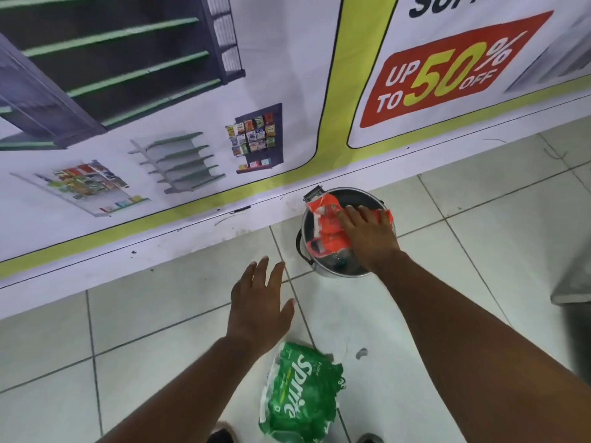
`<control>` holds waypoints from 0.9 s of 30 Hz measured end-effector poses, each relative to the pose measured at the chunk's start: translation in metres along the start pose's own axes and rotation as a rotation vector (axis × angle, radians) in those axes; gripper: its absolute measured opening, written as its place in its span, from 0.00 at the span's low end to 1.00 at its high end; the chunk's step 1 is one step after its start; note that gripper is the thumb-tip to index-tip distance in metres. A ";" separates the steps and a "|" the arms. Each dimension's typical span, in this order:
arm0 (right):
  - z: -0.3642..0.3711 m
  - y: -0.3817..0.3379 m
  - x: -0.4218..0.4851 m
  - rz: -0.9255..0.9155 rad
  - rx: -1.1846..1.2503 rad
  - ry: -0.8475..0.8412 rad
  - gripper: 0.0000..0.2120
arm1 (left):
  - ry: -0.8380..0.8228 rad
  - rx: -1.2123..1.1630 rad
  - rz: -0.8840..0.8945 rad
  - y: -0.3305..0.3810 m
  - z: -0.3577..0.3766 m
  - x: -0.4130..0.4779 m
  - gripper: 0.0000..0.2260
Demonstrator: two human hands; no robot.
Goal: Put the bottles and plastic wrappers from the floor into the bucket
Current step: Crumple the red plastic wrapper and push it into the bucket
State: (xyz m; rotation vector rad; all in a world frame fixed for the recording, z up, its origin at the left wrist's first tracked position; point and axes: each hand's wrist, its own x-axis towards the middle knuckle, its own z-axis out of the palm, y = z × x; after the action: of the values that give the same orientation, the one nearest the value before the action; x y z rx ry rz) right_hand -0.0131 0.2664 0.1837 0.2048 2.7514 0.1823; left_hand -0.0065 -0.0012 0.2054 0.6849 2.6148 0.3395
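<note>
Nearest lay the green wrapper (299, 394), crumpled on the floor (144, 362) between the person's forearms; it looked light, soft and slippery, probably best pinched at a bunched fold. Above the tiles, the left hand (260, 306) hovered empty with fingers spread wide. Farther off, by the banner (160, 107), the right hand (367, 233) pressed a red wrapper (323, 225) into the bucket (332, 272), fingers flat on it.

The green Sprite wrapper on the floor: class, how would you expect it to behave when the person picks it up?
The green Sprite wrapper looks crumpled and creased, so it is probably floppy and will sag rather than hold its shape. It appears to be thin plastic film, so likely very light. Its glossy surface may be slippery, so pinching a fold seems safer than a flat press.
</note>
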 end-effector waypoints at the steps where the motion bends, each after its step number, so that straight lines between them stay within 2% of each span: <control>1: 0.008 -0.002 0.005 0.003 0.018 -0.092 0.52 | -0.010 0.008 -0.005 -0.006 0.000 -0.001 0.31; 3: 0.023 -0.003 0.012 -0.001 0.040 -0.221 0.54 | -0.015 0.014 -0.020 -0.016 -0.002 -0.001 0.31; 7: 0.030 -0.006 0.003 -0.033 0.062 -0.200 0.48 | -0.019 0.043 -0.037 -0.028 -0.004 0.001 0.32; 10: 0.025 -0.019 -0.019 -0.031 0.152 0.024 0.38 | -0.022 0.081 -0.024 -0.028 -0.003 -0.001 0.32; 13: 0.032 -0.043 -0.056 -0.134 0.277 0.316 0.30 | -0.020 0.105 -0.011 -0.024 0.000 0.000 0.32; 15: 0.054 -0.064 -0.087 -0.230 0.337 0.345 0.27 | -0.025 0.134 -0.002 -0.024 0.007 -0.001 0.32; 17: 0.088 -0.088 -0.119 -0.256 0.380 0.210 0.31 | -0.033 0.154 0.014 -0.026 0.019 -0.004 0.32; 21: 0.174 -0.140 -0.166 -0.135 0.396 -0.290 0.56 | -0.067 0.184 0.048 -0.046 0.057 -0.017 0.32; 24: 0.227 -0.192 -0.181 -0.100 0.375 -0.425 0.68 | -0.089 0.195 0.064 -0.071 0.089 -0.030 0.32; 27: 0.259 -0.232 -0.181 -0.069 0.375 -0.471 0.71 | -0.113 0.208 0.078 -0.097 0.113 -0.040 0.33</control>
State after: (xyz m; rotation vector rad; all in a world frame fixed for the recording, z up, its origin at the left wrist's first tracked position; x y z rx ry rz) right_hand 0.2235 0.0341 -0.0264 0.2181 2.2927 -0.3605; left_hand 0.0359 -0.0893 0.0869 0.8511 2.5419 0.0482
